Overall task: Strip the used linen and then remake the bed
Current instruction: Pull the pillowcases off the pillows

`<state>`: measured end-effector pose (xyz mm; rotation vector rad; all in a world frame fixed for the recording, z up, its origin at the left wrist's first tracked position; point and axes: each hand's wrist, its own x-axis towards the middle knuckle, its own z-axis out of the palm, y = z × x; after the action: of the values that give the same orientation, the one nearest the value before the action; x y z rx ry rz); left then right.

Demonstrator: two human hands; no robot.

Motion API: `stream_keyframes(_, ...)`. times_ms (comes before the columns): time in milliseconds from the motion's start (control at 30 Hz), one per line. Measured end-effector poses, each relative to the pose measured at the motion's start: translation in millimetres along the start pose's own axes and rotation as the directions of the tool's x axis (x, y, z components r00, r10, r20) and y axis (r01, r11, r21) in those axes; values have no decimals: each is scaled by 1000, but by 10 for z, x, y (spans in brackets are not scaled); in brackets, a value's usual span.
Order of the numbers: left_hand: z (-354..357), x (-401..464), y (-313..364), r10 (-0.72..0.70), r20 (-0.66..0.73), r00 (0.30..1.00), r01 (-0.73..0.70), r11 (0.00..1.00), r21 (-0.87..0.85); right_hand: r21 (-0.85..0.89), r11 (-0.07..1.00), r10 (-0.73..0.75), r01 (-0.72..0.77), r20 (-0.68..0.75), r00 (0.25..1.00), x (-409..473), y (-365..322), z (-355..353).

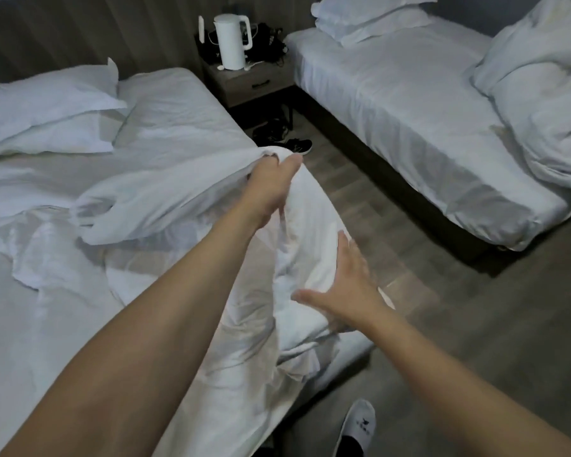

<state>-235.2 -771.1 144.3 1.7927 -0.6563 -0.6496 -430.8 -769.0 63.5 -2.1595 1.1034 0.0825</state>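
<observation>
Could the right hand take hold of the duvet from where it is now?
Probably yes. The right hand is open, fingers spread, right against the duvet hanging over the bed's edge, with nothing between them. The left hand already grips the duvet higher up.

White kettle (pixel 232 41) on nightstand (pixel 251 82)
</observation>
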Motion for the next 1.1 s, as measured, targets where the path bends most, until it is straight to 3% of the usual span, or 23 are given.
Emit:
stream_keyframes(67, 308, -73, 199, 117, 83, 990, -134, 961, 242, 102, 995, 13, -1, -120, 993, 120, 85, -69)
stream_keyframes(167, 699, -181, 368, 160, 158, 974, -220, 825, 521, 284, 958, 103, -40, -210, 972, 328, 333, -389)
stream_keyframes(233, 888, -177, 389, 167, 181, 969, -243, 772, 588, 225, 972, 107, -67, -174, 979, 423, 575, -624)
stream_keyframes(367, 1207, 88, 211, 94, 228, 969, -216, 770, 600, 125, 989, 79, -78, -4, 997, 656, 1139, -900)
stream_keyframes(500, 1703, 383, -288, -142, 230, 963, -52, 737, 674, 162, 965, 178, -206, 170, 969, 893, 1806, -1037)
stream_keyframes(600, 2051, 499, -789, -431, 263, 863, 121, 682, 721, 115, 957, 236, -268, 230, 944, 1117, 2239, -1327)
stream_keyframes(700, 2321, 431, -1217, -586, 229, 777, 269, 639, 721, -114, 978, 199, -176, 242, 950, 1536, 2485, -1676)
stream_keyframes(767, 2457, 338, -1338, -580, 136, 803, 423, 716, 555, -172, 979, 149, -111, 229, 962, 1825, 2520, -1861)
stream_keyframes(833, 2574, 260, -1288, -602, 84, 794, 583, 793, 177, -181, 983, 57, 0, 308, 950, 2062, 2457, -1954)
stream_keyframes(900, 2580, 240, -1211, -665, -23, 746, 656, 741, -143, -215, 967, -28, 138, 446, 895, 2257, 2269, -1943)
stream_keyframes(1000, 2416, 275, -1133, -780, -116, 615, 661, 590, -463, -212, 921, -165, 328, 548, 820, 2565, 1832, -1860)
stream_keyframes(1100, 2069, 347, -1155, -794, -229, 563, 522, 557, -646, -165, 871, -289, 463, 590, 754, 2826, 1335, -1746)
